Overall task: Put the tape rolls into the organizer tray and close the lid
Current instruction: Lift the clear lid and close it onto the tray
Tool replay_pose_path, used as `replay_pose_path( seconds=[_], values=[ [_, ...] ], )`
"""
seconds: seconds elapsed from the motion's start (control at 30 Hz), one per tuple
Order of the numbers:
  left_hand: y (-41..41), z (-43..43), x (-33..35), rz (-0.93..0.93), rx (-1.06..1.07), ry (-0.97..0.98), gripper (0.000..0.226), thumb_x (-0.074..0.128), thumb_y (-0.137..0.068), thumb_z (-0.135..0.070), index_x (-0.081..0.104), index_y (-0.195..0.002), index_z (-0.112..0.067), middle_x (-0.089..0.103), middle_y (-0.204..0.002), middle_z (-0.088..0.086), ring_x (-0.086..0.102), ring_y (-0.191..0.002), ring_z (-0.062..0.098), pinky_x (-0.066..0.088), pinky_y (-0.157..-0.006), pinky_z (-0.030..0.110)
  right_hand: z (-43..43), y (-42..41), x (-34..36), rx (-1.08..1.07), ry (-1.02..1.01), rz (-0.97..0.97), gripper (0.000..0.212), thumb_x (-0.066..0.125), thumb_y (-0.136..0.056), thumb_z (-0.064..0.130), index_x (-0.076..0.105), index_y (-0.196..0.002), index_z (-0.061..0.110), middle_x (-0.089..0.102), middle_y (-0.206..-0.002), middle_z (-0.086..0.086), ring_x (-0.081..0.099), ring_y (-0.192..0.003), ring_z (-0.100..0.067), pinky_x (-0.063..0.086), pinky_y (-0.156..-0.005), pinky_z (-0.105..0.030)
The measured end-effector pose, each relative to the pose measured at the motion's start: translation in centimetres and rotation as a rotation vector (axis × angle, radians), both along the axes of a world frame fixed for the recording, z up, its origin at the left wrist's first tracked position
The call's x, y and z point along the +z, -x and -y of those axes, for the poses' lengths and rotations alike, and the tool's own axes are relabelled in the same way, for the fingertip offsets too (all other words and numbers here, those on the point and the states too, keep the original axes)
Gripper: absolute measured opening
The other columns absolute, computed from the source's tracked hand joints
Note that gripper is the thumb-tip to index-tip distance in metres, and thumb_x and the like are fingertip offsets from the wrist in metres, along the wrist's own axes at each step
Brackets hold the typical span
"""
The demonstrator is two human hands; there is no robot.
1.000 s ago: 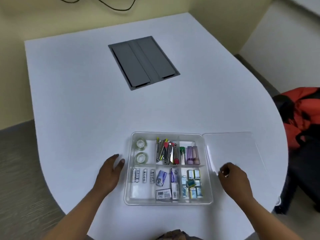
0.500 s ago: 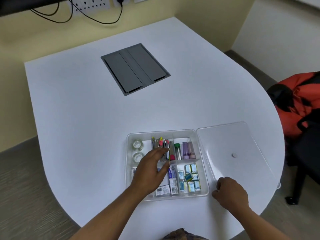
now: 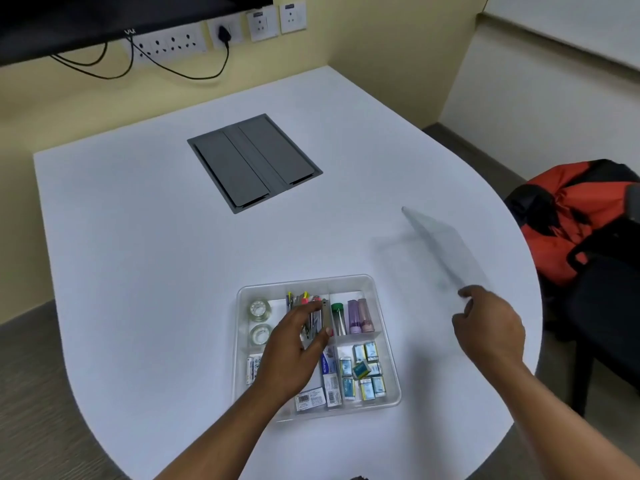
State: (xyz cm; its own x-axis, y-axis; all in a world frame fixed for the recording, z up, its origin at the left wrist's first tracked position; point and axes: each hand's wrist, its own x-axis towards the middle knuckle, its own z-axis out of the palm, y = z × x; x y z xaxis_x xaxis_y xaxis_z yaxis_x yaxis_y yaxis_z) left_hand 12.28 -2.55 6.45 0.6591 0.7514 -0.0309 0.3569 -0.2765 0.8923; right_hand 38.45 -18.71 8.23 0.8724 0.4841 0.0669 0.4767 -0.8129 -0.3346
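The clear organizer tray sits near the front of the white table. Two clear tape rolls lie in its back-left compartment. My left hand hovers flat over the tray's middle, fingers spread above the pens and clips, holding nothing. My right hand grips the near edge of the transparent lid, which is lifted off the table and tilted up on its side, blurred, to the right of the tray.
A grey cable hatch is set into the table's middle. A black chair with an orange bag stands right of the table. Wall sockets and cables are at the back. The tray also holds batteries, small boxes and tubes.
My right hand has lifted the lid from lying flat on the table and tipped it upright. My left hand moved from beside the tray to over its middle.
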Motion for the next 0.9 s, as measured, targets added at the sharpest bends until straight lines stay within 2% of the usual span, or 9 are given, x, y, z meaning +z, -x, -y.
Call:
replay_pose_path(
  seconds=[0.1, 0.23, 0.4, 0.5, 0.63, 0.7, 0.77, 0.83, 0.9],
  values=[
    [-0.1, -0.4, 0.5, 0.022, 0.05, 0.013, 0.04, 0.064, -0.088, -0.029, 0.054, -0.126, -0.034, 0.055, -0.13, -0.019, 0.046, -0.12, -0.007, 0.04, -0.102, 0.024, -1.5, -0.6, 2.1, 0.003, -0.17, 0.073, 0.037, 0.06, -0.073, -0.004, 0.067, -0.105, 0.013, 0.064, -0.082, -0.005, 0.06, -0.079, -0.029, 0.045, -0.07, -0.032],
    [0.1, -1.4, 1.6, 0.073, 0.109, 0.03, 0.041, 0.067, -0.087, -0.026, 0.055, -0.125, -0.035, 0.055, -0.124, -0.025, 0.048, -0.114, -0.011, 0.044, -0.096, 0.023, -2.9, -0.9, 4.7, 0.085, -0.35, 0.177, 0.028, 0.06, -0.081, -0.005, 0.068, -0.101, 0.014, 0.05, -0.083, -0.002, 0.052, -0.076, -0.025, 0.035, -0.069, -0.029],
    [1.2, -3.9, 3.1, 0.155, 0.224, -0.022, 0.059, 0.071, -0.083, -0.021, 0.045, -0.135, -0.026, 0.05, -0.137, -0.01, 0.047, -0.123, 0.0, 0.044, -0.094, 0.027, -5.1, 0.2, 8.3, 0.311, -0.641, 0.263, 0.018, 0.068, -0.084, 0.003, 0.068, -0.095, 0.017, 0.044, -0.097, 0.01, 0.051, -0.091, -0.013, 0.044, -0.064, -0.032],
    [2.3, -6.0, 4.2, 0.208, 0.372, -0.06, 0.076, 0.072, -0.08, -0.027, 0.03, -0.143, -0.027, 0.034, -0.147, -0.008, 0.04, -0.128, 0.001, 0.039, -0.097, 0.026, -6.6, 1.1, 10.7, 0.405, -0.825, 0.187, 0.022, 0.068, -0.085, 0.004, 0.066, -0.094, 0.024, 0.055, -0.099, 0.015, 0.055, -0.098, 0.0, 0.044, -0.075, -0.015],
    [4.2, -7.7, 5.1, 0.217, 0.472, -0.033, 0.081, 0.066, -0.077, -0.047, 0.025, -0.145, -0.031, 0.031, -0.152, -0.012, 0.032, -0.134, -0.002, 0.03, -0.106, 0.025, -8.0, 2.6, 12.9, 0.53, -0.955, 0.055, 0.023, 0.067, -0.088, 0.012, 0.068, -0.104, 0.027, 0.062, -0.101, 0.021, 0.061, -0.095, -0.003, 0.043, -0.08, -0.011],
    [5.2, -7.9, 5.1, 0.219, 0.473, -0.006, 0.065, 0.066, -0.077, -0.048, 0.042, -0.136, -0.031, 0.051, -0.138, -0.015, 0.044, -0.126, -0.005, 0.035, -0.102, 0.022, -8.8, 3.5, 13.4, 0.547, -0.975, 0.006, 0.022, 0.066, -0.089, 0.01, 0.068, -0.106, 0.024, 0.064, -0.104, 0.019, 0.063, -0.092, -0.004, 0.046, -0.079, -0.011],
    [5.7, -7.5, 4.6, 0.271, 0.508, 0.061, 0.034, 0.066, -0.083, -0.041, 0.061, -0.114, -0.03, 0.069, -0.109, -0.011, 0.061, -0.104, -0.001, 0.046, -0.093, 0.026, -9.5, 4.2, 13.4, 0.531, -0.988, -0.049, 0.024, 0.067, -0.088, 0.009, 0.068, -0.108, 0.023, 0.066, -0.106, 0.016, 0.065, -0.092, -0.005, 0.048, -0.079, -0.012],
    [6.1, -6.9, 4.0, 0.372, 0.574, 0.169, 0.008, 0.064, -0.089, -0.025, 0.067, -0.096, -0.028, 0.071, -0.085, -0.008, 0.066, -0.08, 0.008, 0.052, -0.084, 0.031, -10.2, 4.8, 12.9, 0.489, -0.987, -0.089, 0.028, 0.069, -0.087, 0.01, 0.066, -0.112, 0.022, 0.066, -0.11, 0.015, 0.065, -0.097, -0.004, 0.049, -0.079, -0.01],
    [6.5, -6.2, 3.3, 0.462, 0.648, 0.287, 0.014, 0.059, -0.092, -0.016, 0.068, -0.089, -0.026, 0.066, -0.074, -0.008, 0.063, -0.066, 0.011, 0.053, -0.076, 0.031, -10.7, 4.9, 11.6, 0.427, -0.963, -0.167, 0.037, 0.072, -0.085, 0.011, 0.06, -0.118, 0.02, 0.064, -0.114, 0.015, 0.065, -0.1, 0.0, 0.05, -0.08, -0.01]
  ],
)
